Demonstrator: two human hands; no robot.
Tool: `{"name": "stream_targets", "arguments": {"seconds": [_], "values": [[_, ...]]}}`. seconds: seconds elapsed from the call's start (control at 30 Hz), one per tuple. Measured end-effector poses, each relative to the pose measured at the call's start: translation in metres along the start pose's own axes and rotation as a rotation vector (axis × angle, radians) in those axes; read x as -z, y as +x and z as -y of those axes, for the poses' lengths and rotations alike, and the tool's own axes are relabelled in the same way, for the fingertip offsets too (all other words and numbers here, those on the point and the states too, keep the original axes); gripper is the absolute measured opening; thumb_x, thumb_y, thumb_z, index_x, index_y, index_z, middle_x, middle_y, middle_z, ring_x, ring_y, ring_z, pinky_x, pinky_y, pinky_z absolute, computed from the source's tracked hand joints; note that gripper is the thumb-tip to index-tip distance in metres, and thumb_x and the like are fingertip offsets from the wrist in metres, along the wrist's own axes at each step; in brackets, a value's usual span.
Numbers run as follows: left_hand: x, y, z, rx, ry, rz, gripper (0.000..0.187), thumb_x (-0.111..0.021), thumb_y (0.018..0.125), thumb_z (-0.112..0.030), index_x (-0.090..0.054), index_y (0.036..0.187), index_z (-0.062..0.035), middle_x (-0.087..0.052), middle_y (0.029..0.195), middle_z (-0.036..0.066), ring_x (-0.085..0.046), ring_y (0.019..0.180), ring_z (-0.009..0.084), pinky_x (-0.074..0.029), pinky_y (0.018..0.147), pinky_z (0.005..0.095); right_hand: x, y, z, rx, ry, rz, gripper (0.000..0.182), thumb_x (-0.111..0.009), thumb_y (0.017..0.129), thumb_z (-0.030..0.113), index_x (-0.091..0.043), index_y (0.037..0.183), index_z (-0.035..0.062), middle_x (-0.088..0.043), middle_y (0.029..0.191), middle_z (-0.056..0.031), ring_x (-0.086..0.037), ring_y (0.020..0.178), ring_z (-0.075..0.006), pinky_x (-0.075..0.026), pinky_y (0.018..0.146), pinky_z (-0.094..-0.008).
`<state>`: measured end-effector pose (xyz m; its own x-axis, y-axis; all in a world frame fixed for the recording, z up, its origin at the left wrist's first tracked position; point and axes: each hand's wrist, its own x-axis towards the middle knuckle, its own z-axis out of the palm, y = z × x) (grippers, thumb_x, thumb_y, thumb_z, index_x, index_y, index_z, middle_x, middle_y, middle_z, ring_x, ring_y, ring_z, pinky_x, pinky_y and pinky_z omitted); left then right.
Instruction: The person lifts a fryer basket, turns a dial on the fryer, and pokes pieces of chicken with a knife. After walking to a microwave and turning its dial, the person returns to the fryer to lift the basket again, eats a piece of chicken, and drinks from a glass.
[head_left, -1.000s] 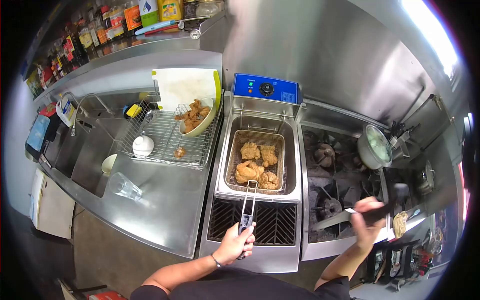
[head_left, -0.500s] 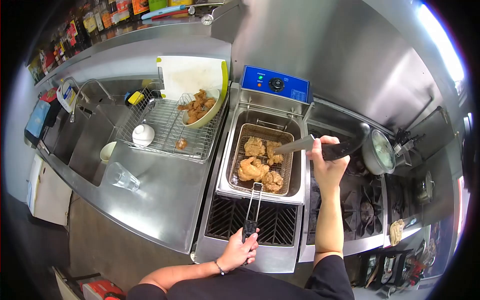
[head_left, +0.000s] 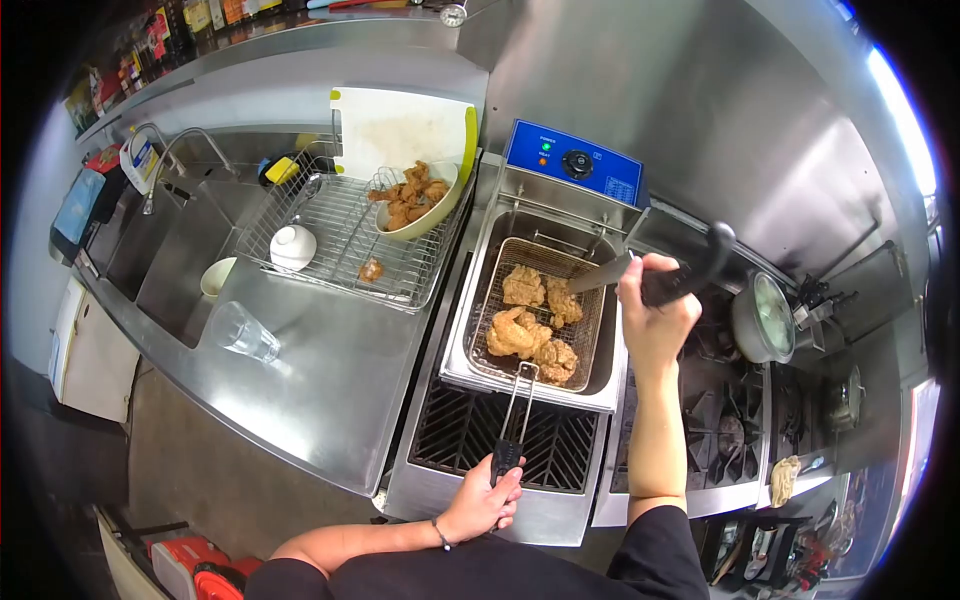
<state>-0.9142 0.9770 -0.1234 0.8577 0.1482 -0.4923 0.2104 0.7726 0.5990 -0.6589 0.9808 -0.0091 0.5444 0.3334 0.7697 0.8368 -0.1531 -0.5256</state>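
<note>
My left hand is closed around the black handle of a wire fryer basket. Several battered, golden chicken pieces lie in this basket, which sits inside the steel well of a deep fryer. In my right hand, on the fryer's right side, is a black-handled tool with a flat metal blade. Its handle end curves upward, and the blade's tip reaches the upper right chicken piece. The fingers hide part of the handle, so I cannot tell its exact kind.
A blue control panel stands behind the fryer. To the left, a wire dish rack holds a bowl of fried chicken, a white cup and a cutting board. A clear glass lies on the counter; stove burners are at right.
The view has shifted, so the fryer appears slightly farther right. The blade has tilted a little and stays at the upper right chicken piece. Both hands keep their grips.
</note>
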Motion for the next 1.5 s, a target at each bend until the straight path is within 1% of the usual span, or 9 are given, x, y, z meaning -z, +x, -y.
{"name": "stream_targets", "arguments": {"seconds": [0.07, 0.43, 0.67, 0.73, 0.93, 1.13, 1.23, 1.33, 1.5], "values": [[0.0, 0.0, -0.001, -0.016, 0.01, 0.004, 0.023, -0.047, 0.097, -0.021, -0.041, 0.117, -0.0096, -0.041, 0.069, 0.0, -0.037, 0.049, 0.0057, -0.037, 0.042, 0.0241, -0.008, 0.004, -0.004, 0.097, -0.047, 0.012, 0.009, -0.067, 0.079, 0.006, -0.06, 0.08, 0.0001, -0.058, 0.059, -0.0068, -0.055, 0.049, -0.0137, -0.043, 0.05, -0.0269], [0.004, 0.001, -0.005, 0.006, -0.013, 0.064, 0.025, -0.046, 0.097, -0.019, -0.039, 0.119, -0.0091, -0.039, 0.07, 0.001, -0.035, 0.048, 0.0056, -0.037, 0.042, 0.024, -0.019, 0.0, -0.012, -0.253, 0.128, 0.003, 0.01, -0.061, 0.085, 0.007, -0.058, 0.08, -0.0003, -0.056, 0.053, -0.0037, -0.057, 0.044, -0.0101, -0.043, 0.044, -0.0238], [0.002, -0.004, -0.004, 0.011, -0.042, 0.052, 0.025, -0.045, 0.098, -0.019, -0.039, 0.119, -0.0095, -0.039, 0.069, 0.001, -0.035, 0.048, 0.0059, -0.037, 0.043, 0.024, 0.01, 0.011, 0.013, -0.305, 0.328, -0.134, 0.008, -0.06, 0.086, 0.006, -0.057, 0.082, -0.0002, -0.06, 0.062, -0.0045, -0.058, 0.047, -0.0089, -0.044, 0.042, -0.0195], [0.002, -0.003, -0.006, 0.025, -0.059, 0.059, 0.024, -0.046, 0.098, -0.019, -0.039, 0.119, -0.01, -0.039, 0.069, 0.001, -0.035, 0.049, 0.0061, -0.037, 0.043, 0.0242, 0.01, 0.006, 0.027, -0.203, 0.428, -0.133, 0.006, -0.059, 0.086, 0.005, -0.055, 0.087, -0.0001, -0.057, 0.06, -0.0036, -0.056, 0.047, -0.0079, -0.044, 0.043, -0.0192], [0.0, -0.003, -0.002, 0.018, -0.04, 0.048, 0.024, -0.046, 0.098, -0.018, -0.039, 0.119, -0.0099, -0.039, 0.07, 0.001, -0.035, 0.049, 0.0061, -0.036, 0.043, 0.0243, -0.026, 0.0, 0.026, 0.011, 0.198, 0.104, 0.006, -0.065, 0.081, 0.005, -0.06, 0.08, 0.0032, -0.057, 0.056, -0.0045, -0.056, 0.048, -0.0093, -0.043, 0.048, -0.0249], [0.002, -0.004, -0.007, -0.006, -0.055, 0.07, 0.025, -0.046, 0.097, -0.019, -0.039, 0.118, -0.0079, -0.039, 0.069, 0.001, -0.035, 0.049, 0.0058, -0.036, 0.043, 0.0241, -0.045, -0.008, 0.0, 0.01, 0.155, 0.228, 0.012, -0.059, 0.087, 0.008, -0.054, 0.08, 0.0005, -0.055, 0.054, -0.0025, -0.058, 0.045, -0.0092, -0.042, 0.041, -0.0213], [0.003, -0.004, -0.007, 0.0, -0.051, 0.066, 0.026, -0.047, 0.097, -0.02, -0.039, 0.118, -0.0078, -0.039, 0.069, 0.001, -0.035, 0.049, 0.0054, -0.036, 0.043, 0.0236, -0.049, 0.0, -0.003, -0.185, 0.201, 0.184, 0.012, -0.058, 0.088, 0.008, -0.053, 0.079, 0.0007, -0.055, 0.053, -0.0027, -0.058, 0.044, -0.0094, -0.042, 0.04, -0.0217], [0.003, -0.003, -0.012, 0.009, -0.074, 0.059, 0.026, -0.048, 0.097, -0.021, -0.039, 0.118, -0.0081, -0.039, 0.069, 0.001, -0.035, 0.049, 0.0052, -0.036, 0.043, 0.0233, -0.054, 0.001, -0.016, -0.209, 0.23, 0.226, 0.012, -0.057, 0.088, 0.008, -0.053, 0.079, 0.0007, -0.056, 0.053, -0.003, -0.058, 0.044, -0.0092, -0.042, 0.04, -0.0217], [0.001, -0.002, -0.011, 0.023, -0.079, 0.046, 0.025, -0.047, 0.097, -0.022, -0.04, 0.117, -0.0088, -0.039, 0.069, 0.001, -0.035, 0.049, 0.0052, -0.037, 0.043, 0.0234, -0.052, -0.011, -0.024, -0.029, 0.162, 0.35, 0.01, -0.059, 0.087, 0.006, -0.055, 0.08, 0.0008, -0.057, 0.056, -0.0021, -0.058, 0.045, -0.0087, -0.043, 0.04, -0.0204]]}}
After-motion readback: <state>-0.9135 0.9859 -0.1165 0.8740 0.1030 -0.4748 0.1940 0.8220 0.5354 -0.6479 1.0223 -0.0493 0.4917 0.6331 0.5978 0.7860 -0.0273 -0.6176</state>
